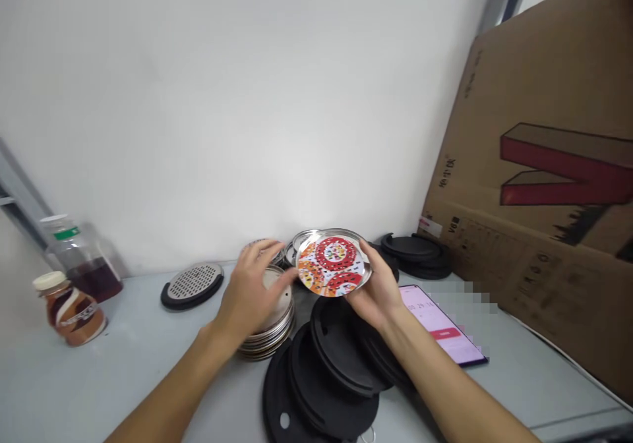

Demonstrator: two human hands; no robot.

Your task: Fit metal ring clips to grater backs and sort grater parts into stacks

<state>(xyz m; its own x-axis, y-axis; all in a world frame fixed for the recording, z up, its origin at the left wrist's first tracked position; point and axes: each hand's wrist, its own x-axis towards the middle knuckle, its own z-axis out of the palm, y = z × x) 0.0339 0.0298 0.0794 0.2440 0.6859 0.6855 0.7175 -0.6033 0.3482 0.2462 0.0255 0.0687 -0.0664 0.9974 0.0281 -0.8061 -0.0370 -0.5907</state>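
Observation:
My right hand [378, 291] grips a shallow round metal dish by its right side. A round disc [332, 265] printed in red, orange and white lies on that dish, facing me. My left hand [254, 285] is over a stack of round metal plates [270, 341], fingers spread. Its thumb tip is close to the left edge of the printed disc; whether they touch I cannot tell. Behind both hands, more round metal pieces [291, 248] lie partly hidden. Below the right hand, several black round holders [341, 351] overlap in a fanned pile.
A black holder with a perforated metal disc [195, 281] sits at left. Farther left stand a brown-labelled bottle [74, 311] and a clear bottle of dark liquid [93, 275]. At right are a phone [445, 331], more black holders [418, 255] and a large cardboard box [544, 166].

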